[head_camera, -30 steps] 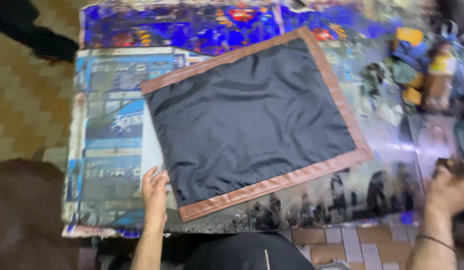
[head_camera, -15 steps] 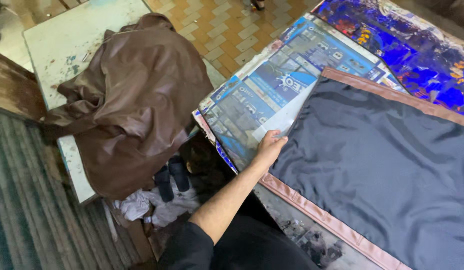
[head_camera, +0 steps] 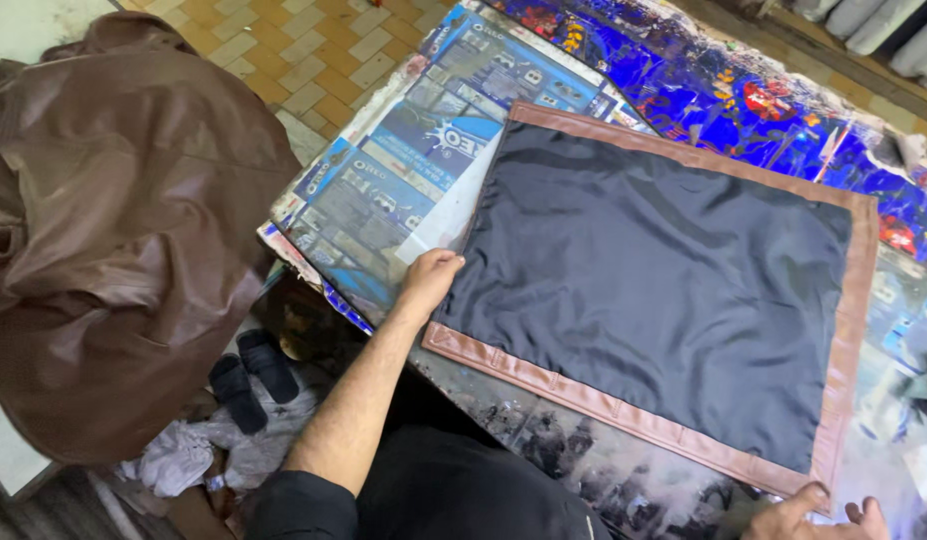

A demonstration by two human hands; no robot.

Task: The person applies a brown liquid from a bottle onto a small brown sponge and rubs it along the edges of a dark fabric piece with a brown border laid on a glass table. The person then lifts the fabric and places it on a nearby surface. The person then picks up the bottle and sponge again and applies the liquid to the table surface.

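A dark panel (head_camera: 653, 290) with brown trim is spread across the surface's middle. Its left corner is now pressed by the flat left hand (head_camera: 431, 283); the right hand (head_camera: 813, 512), open, has returned to its near-right corner.

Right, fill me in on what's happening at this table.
A person is working on a dark fabric panel with a brown leather border, laid flat on a table covered in printed posters. The left hand rests on the panel's near left corner, and the right hand touches its near right corner at the picture's bottom edge. To the left, a brown leather jacket lies heaped on another surface, with crumpled cloth below it.
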